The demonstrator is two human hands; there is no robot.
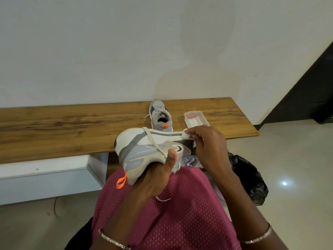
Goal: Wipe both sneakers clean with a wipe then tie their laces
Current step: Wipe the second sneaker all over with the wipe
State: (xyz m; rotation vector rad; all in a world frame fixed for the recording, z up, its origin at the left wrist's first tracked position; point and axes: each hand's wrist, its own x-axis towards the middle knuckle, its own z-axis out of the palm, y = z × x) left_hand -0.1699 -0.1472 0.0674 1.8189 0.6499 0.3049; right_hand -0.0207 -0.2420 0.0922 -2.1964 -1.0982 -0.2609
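Pale wall (108,51) and a long wooden bench (72,127) fill the background, and the person sits facing them.

The held sneaker (144,150) is over the person's lap, at the bench's near edge. It is turned on its side with the white sole facing up and away. Its long axis runs left to right. The heel and its orange loop (121,183) are at the left, and the toe points right, under the wiping hand.

The left hand (153,181) cradles it from below with the thumb pressed flat on the grey side panel. The other fingers are hidden beneath the shoe, so I cannot tell how they lie. The right hand (209,147) pinches a small white wipe (186,134) between thumb and fingertips, right against the sole's edge near the toe. A loose lace (153,141) trails across the sole.

From that I judge the task to be early, with cleaning under way on this shoe and neither pair of laces tied.

The second sneaker (161,118) stands upright on the bench just behind, heel toward the person and toe to the wall. Its laces look slack, and whether it has been wiped I cannot say.

Just right of it lies an open pack of wipes (195,120). A black bag (250,177) sits on the floor by the person's right side.
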